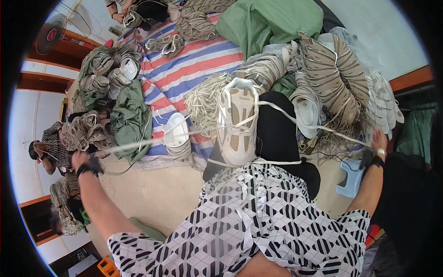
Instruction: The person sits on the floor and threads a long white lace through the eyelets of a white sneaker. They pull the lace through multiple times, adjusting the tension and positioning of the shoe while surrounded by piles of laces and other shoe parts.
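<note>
A beige and white shoe upper (237, 124) rests on my lap, its toe toward me. A flat cream shoelace (318, 127) runs through its eyelets and stretches out to both sides. Far out on the left, my left hand (80, 159) is closed on one end of the lace, slightly blurred. At the far right, my right hand (379, 141) is closed on the other end. Both arms are spread wide. A pale band (277, 162) crosses my lap by the near end of the upper.
A bundle of loose laces (205, 99) lies behind the upper on a striped sheet (189, 60). Stacked uppers (334, 78) stand at right, and a smaller stack (177, 134) at left. Also around are green sacks (272, 23), a blue stool (349, 177), a fan (50, 34) and other people working.
</note>
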A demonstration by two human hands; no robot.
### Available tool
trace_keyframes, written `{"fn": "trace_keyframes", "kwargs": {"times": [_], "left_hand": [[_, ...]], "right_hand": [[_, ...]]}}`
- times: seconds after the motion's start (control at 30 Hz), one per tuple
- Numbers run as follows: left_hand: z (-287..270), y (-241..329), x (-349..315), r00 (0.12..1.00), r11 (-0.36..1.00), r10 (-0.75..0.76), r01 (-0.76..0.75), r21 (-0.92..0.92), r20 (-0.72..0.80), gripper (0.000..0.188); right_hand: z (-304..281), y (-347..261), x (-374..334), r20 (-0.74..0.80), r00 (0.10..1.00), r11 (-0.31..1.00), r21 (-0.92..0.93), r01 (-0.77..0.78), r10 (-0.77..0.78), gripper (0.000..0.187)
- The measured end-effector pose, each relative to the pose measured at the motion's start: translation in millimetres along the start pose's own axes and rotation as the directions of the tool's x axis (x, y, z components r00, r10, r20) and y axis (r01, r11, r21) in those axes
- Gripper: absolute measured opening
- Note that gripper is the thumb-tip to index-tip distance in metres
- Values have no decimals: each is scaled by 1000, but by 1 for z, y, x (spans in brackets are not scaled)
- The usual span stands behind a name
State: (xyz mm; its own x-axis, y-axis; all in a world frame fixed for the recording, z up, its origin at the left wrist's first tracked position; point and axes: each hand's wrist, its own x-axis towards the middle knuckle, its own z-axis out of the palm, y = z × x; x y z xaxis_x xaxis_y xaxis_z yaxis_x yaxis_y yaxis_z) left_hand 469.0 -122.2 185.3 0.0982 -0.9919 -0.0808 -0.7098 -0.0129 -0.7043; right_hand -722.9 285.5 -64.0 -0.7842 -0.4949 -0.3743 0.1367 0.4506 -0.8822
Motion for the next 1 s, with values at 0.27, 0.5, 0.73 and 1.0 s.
{"fn": "trace_keyframes", "kwargs": {"times": [0.27, 0.5, 0.73, 1.0], "left_hand": [[56, -61, -79, 840, 906, -424, 387, 172, 340, 15], [-67, 354, -13, 993, -57, 62, -94, -994, -97, 24], [-249, 479, -151, 884, -419, 241, -278, -864, -401, 28], [-223, 470, -164, 900, -522, 321, -90, -848, -294, 28]], "right_hand": [[-93, 102, -72, -175, 859, 835, 389, -388, 481, 17], [293, -49, -118, 503, 841, 978, 50, 203, -200, 32], [409, -142, -275, 663, 615, 760, -106, 642, -427, 10], [412, -101, -291, 727, 501, 525, -227, 820, -469, 15]]}}
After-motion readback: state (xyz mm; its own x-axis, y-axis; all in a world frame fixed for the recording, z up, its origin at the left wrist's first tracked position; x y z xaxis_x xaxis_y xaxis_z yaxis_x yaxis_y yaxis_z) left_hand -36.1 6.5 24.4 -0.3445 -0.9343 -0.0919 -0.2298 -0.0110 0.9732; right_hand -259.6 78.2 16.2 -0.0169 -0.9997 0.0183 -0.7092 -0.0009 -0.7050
